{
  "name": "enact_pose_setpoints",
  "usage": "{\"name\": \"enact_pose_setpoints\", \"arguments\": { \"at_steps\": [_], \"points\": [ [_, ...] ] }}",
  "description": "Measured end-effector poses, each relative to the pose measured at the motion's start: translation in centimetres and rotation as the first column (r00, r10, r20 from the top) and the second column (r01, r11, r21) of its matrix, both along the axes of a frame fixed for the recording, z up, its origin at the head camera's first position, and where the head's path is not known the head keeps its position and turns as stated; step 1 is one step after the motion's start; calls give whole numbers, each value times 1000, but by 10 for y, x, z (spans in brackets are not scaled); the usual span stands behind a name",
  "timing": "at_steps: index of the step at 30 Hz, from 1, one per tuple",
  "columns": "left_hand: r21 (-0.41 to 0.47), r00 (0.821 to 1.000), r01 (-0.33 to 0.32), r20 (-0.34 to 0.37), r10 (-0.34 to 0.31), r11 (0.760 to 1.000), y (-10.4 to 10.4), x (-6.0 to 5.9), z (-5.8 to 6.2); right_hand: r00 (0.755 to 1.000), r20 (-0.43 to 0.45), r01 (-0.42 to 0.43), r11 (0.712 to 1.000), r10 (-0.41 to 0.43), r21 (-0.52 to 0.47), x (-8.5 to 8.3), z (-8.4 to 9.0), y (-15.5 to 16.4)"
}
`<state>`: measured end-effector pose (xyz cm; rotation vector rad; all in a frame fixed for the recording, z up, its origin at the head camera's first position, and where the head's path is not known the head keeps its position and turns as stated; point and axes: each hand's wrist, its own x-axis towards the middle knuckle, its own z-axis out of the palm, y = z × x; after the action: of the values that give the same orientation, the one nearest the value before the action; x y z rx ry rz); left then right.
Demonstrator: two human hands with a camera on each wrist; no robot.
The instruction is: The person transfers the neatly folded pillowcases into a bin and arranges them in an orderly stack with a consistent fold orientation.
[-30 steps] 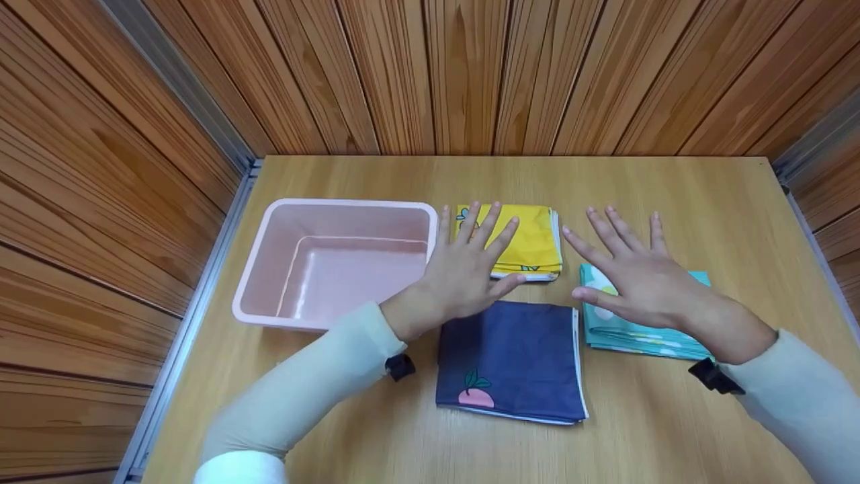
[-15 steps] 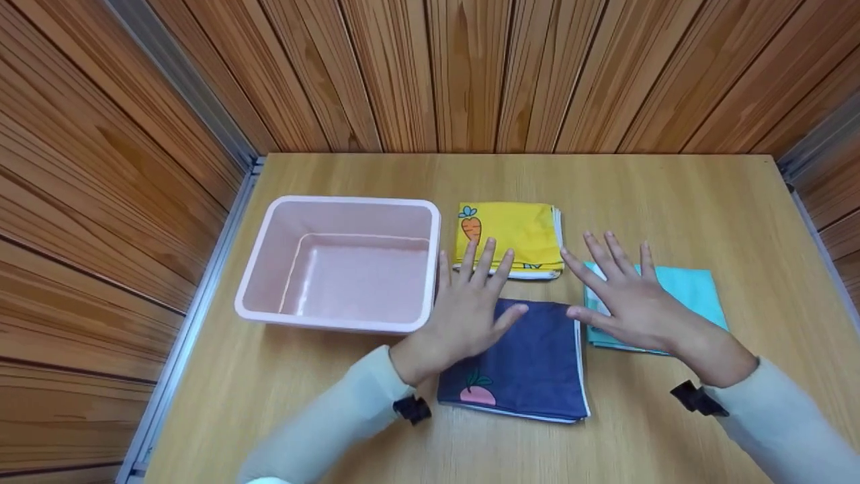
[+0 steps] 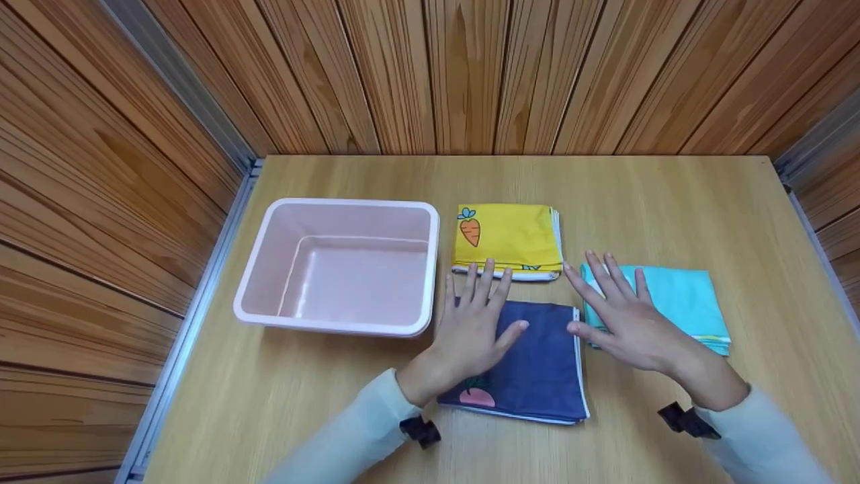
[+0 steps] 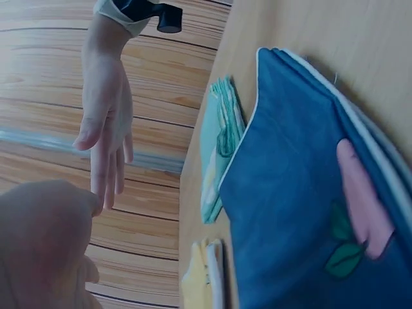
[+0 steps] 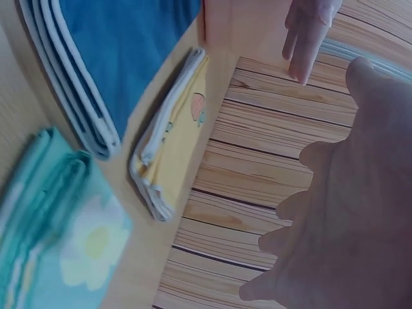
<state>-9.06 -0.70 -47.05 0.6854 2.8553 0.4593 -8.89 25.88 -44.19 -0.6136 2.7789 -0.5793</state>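
Navy cloth (image 3: 531, 356) folded square, flat (radish print at near-left corner), just right of pink tub (image 3: 339, 265); folded teal cloth (image 3: 678, 302) further right w/ flower print.

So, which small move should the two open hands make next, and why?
Probably lower both hands onto the folded navy blue cloth and take its side edges. The left hand hovers over its left part, the right hand is beside its right edge, and neither holds anything.
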Motion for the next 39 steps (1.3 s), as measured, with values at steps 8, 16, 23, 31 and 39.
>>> {"name": "enact_pose_setpoints", "arguments": {
  "at_steps": [8,16,23,31,39],
  "points": [
    [45,999,-40,32,39,998,-3,8,-25,998,62,31,999,-30,-18,8,-20,2],
    [49,993,-64,99,59,997,-9,14,-39,994,101,42,999,-39,-25,15,-33,-2],
    [58,988,-90,129,82,994,-16,22,-54,988,147,50,997,-41,-61,20,-41,-6],
    [135,974,-147,191,120,980,-29,32,-66,972,226,105,985,-72,-138,27,-51,-7],
    [163,960,-190,237,149,968,-40,36,-67,960,261,146,975,-98,-170,34,-59,-3]
  ]
}}
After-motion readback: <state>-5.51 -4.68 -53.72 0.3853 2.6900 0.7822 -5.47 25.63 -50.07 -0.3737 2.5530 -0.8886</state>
